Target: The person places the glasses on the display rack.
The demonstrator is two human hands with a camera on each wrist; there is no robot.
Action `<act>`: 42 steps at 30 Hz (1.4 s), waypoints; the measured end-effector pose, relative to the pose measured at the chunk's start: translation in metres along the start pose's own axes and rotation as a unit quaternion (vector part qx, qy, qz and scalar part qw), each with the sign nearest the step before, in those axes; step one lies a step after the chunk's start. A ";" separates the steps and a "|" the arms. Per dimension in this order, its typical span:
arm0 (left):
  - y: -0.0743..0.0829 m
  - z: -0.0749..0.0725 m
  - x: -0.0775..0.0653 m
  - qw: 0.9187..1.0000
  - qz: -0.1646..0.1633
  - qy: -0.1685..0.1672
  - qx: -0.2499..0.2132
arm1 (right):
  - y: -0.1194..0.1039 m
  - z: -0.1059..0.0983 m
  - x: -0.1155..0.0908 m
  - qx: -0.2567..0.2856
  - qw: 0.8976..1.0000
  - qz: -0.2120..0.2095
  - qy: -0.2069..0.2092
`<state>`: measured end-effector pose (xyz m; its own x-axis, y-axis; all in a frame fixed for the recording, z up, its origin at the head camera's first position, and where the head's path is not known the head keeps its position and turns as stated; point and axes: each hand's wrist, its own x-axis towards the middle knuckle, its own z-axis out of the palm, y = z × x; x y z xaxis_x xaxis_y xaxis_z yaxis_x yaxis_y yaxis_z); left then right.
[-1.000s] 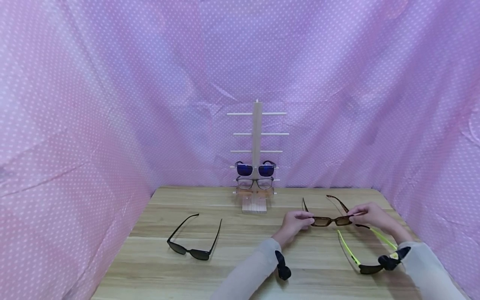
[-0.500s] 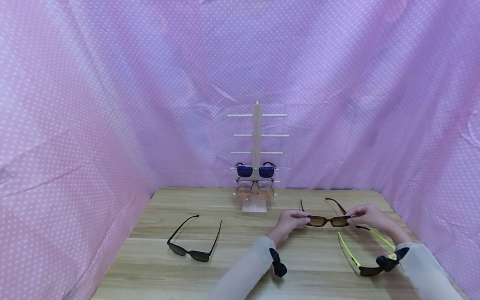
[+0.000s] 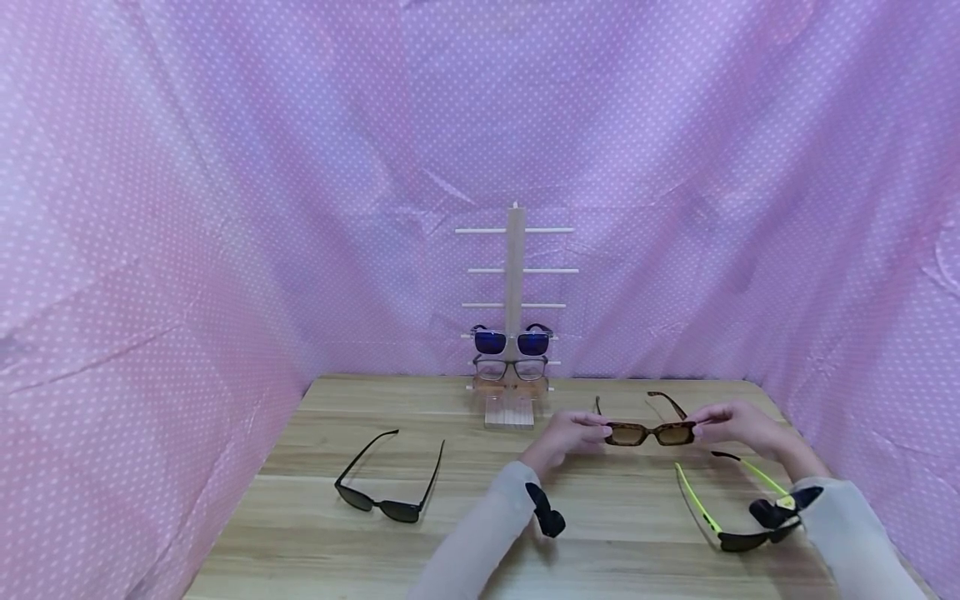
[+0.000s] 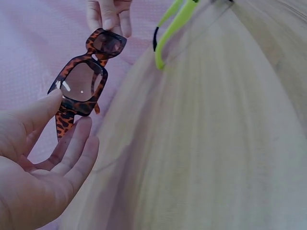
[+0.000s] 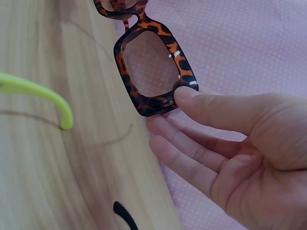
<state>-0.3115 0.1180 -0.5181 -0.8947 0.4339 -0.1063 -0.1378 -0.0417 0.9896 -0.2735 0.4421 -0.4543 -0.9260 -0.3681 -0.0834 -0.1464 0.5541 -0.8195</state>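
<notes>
A pair of tortoiseshell sunglasses (image 3: 651, 431), arms unfolded and pointing away from the person, is held on the right side of a wooden surface (image 3: 607, 533); the front faces the person, and whether the arm tips touch the wood cannot be told. The left hand (image 3: 566, 435) pinches the left outer corner, thumb on the front and fingers behind; the right hand (image 3: 737, 427) pinches the right corner in the same way.

The frame looks light and stiff, probably smooth plastic that could slip a little; the hinges and thin arms seem the fragile parts, so the outer corners beside the lenses are a sound hold, keeping fingers off the tinted middles.

Sports sunglasses with yellow-green arms (image 3: 741, 542) lie just nearer, under the right wrist, their arms pointing away; the right edge runs close past the right hand, and polka-dot cloth (image 3: 480, 125) rises behind the far edge. More room lies to the left, as far as black sunglasses (image 3: 397, 510); far left of the hands stands a wooden display stand (image 3: 514, 283), eyewear on its lower rods.
</notes>
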 end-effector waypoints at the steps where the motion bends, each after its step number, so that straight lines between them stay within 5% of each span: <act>1: 0.002 -0.001 0.000 1.000 0.000 0.002 0.008 | -0.001 -0.001 0.000 0.005 1.000 -0.002 -0.002; 10: 0.019 -0.005 0.001 1.000 0.018 -0.018 0.011 | -0.016 -0.009 0.001 0.026 0.999 -0.019 0.030; 24: 0.057 -0.016 -0.002 0.998 0.041 -0.035 0.034 | -0.045 -0.021 -0.002 0.034 0.997 -0.074 0.016; 42: 0.112 -0.036 -0.026 0.994 0.079 -0.046 0.067 | -0.091 -0.019 -0.004 -0.015 0.994 -0.076 0.082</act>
<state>-0.3188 0.0696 -0.4083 -0.8571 0.5123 0.0542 0.0645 0.0024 0.9979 -0.2627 0.4074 -0.3684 -0.9364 -0.3238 0.1352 -0.2965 0.5240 -0.7985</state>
